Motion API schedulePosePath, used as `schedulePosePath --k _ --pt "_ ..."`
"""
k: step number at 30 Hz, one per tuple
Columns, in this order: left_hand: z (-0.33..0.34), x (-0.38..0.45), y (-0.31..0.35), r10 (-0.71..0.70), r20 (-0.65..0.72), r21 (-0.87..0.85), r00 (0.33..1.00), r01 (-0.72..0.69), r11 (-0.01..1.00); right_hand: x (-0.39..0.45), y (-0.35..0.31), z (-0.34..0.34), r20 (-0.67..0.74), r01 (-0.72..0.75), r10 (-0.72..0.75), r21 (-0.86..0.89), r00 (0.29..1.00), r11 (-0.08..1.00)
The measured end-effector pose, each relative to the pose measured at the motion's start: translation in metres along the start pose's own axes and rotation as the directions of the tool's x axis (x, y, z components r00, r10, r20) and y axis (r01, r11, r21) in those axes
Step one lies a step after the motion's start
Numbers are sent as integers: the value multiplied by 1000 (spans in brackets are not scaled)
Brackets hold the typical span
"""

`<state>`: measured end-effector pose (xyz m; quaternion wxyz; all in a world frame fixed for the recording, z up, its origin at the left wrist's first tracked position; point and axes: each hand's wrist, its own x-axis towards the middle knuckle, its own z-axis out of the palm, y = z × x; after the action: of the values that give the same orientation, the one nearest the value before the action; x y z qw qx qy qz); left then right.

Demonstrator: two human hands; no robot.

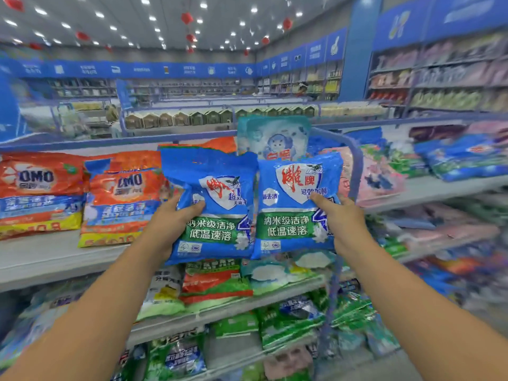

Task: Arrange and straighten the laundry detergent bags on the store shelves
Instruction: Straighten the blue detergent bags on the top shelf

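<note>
Detergent bags fill this store aisle, and two of them are up in the air in front of the top shelf (41,259). Both are blue with a white shield, red letters and a green band across the lower half.

The left hand (176,215) grasps the left blue bag (211,204) by its left edge, with the thumb lying on the front. This bag leans a bit to the left, and its top looks crumpled. The right hand (341,215) grasps the right blue bag (297,204) by its right edge, thumb on the front too. This one stands up straighter. The two bags are side by side and their inner edges touch or nearly touch.

Left of the left blue bag, two orange bags (121,199) marked OMO lie on the top shelf, one just beside the other. Right behind the two held bags, a pale blue bag (275,136) stands up, with a little cartoon face on it. To the right of the right blue bag lie pink bags (379,177), and further right more blue bags (461,158), all blurry.

Under the held bags, the lower shelf (220,309) carries red, green and white bags. Further down there are many green bags (288,323).

Far behind the top shelf, more store shelves and blue signs (137,68) run along the walls, under bright ceiling lights.
</note>
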<state>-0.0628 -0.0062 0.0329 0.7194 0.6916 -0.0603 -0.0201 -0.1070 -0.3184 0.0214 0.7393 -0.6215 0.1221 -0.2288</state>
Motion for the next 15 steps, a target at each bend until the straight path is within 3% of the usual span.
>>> schedulePosePath --k 10,15 --pt "222 40 -11 -48 195 -53 980 59 997 52 -45 -190 -190 40 -59 -104 980 994" --pt "322 81 -23 54 246 -24 968 -50 998 103 -45 -259 -267 38 -69 -118 961 992"
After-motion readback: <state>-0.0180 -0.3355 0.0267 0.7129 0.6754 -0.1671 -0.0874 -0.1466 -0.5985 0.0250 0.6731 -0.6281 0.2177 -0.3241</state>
